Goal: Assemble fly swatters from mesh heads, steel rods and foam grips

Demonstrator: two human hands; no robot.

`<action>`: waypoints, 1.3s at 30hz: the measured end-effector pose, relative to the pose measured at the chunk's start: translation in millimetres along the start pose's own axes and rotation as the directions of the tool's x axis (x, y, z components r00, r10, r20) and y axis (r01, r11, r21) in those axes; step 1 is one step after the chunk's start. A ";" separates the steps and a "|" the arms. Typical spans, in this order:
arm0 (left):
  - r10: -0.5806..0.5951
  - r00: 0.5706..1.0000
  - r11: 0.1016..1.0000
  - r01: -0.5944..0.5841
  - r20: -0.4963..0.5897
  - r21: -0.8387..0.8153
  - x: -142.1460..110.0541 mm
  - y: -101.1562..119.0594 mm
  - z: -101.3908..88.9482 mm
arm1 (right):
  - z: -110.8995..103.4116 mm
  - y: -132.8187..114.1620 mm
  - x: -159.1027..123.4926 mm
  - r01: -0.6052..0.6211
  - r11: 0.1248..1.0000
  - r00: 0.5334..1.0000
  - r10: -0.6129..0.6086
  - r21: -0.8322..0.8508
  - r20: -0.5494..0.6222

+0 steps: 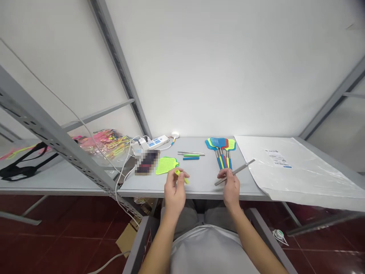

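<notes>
My left hand (174, 189) is closed on a short yellow-green handle piece (181, 176) above the table's front edge. A silver metal rod (235, 172) slants up to the right in the pinch of my right hand (229, 184). Just left of my left hand, a yellow-green swatter head (165, 165) lies flat on the grey table (199, 186). Behind my hands lie loose rods and a blue and a green handle (191, 155). A bunch of finished fly swatters (221, 149) with blue, yellow and red heads rests behind my right hand.
A white power strip (154, 142) with cables sits at the back left, next to a bag of coloured parts (105, 142). A large white plastic sheet (296, 167) covers the table's right side. Grey shelf struts (57, 140) cross the left. A black strap (19, 167) lies far left.
</notes>
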State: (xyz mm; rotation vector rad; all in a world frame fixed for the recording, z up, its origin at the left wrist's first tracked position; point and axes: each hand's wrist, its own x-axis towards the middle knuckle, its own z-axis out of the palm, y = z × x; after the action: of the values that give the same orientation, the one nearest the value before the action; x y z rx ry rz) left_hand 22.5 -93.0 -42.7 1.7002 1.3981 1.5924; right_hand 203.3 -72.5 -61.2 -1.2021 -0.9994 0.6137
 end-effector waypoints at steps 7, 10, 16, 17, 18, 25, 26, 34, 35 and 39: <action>0.066 0.889 0.997 -0.074 0.453 0.000 -12.3 45.0 10.1 | -10.5 -48.5 -15.1 -0.069 0.975 0.985 0.033 0.213 0.167; 0.091 0.834 0.990 -0.137 0.544 0.044 -14.0 52.5 10.8 | -8.6 -53.5 -18.7 -0.085 0.961 0.979 0.032 0.264 0.200; 0.105 0.817 0.969 -0.213 0.566 0.128 -9.8 55.7 3.7 | -13.5 -60.3 -19.4 -0.073 0.954 0.960 -0.011 0.291 0.279; 0.106 0.821 0.969 -0.213 0.561 0.129 -9.1 56.2 2.6 | -14.5 -61.7 -19.5 -0.065 0.953 0.962 -0.018 0.295 0.273; 0.106 0.824 0.968 -0.213 0.557 0.130 -8.5 56.9 1.6 | -15.3 -62.8 -19.7 -0.059 0.952 0.964 -0.024 0.300 0.267; 0.099 0.821 0.964 -0.220 0.562 0.152 -8.9 63.5 -1.6 | -19.3 -63.8 -16.5 -0.073 0.952 0.926 -0.046 0.297 0.374; 0.091 0.818 0.964 -0.215 0.568 0.155 -8.8 64.6 -3.0 | -20.8 -63.8 -15.6 -0.080 0.953 0.915 -0.047 0.292 0.402; 0.031 0.796 0.986 -0.125 0.605 0.114 -4.1 74.7 -19.8 | -32.3 -68.7 -13.2 -0.167 0.953 0.781 -0.028 0.252 0.623; 0.022 0.786 0.989 -0.107 0.618 0.102 -4.7 75.3 -19.6 | -31.9 -70.3 -14.7 -0.176 0.955 0.756 -0.025 0.240 0.654; -0.030 0.792 0.998 -0.008 0.610 0.059 -8.5 75.3 -14.8 | -26.1 -78.1 -24.5 -0.165 0.967 0.688 -0.027 0.193 0.725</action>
State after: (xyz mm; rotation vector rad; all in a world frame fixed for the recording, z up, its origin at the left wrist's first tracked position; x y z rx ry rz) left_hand 38.5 -135.4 19.8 1.9889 1.1111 0.8528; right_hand 206.6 -127.4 4.8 -0.7612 -1.4882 1.3046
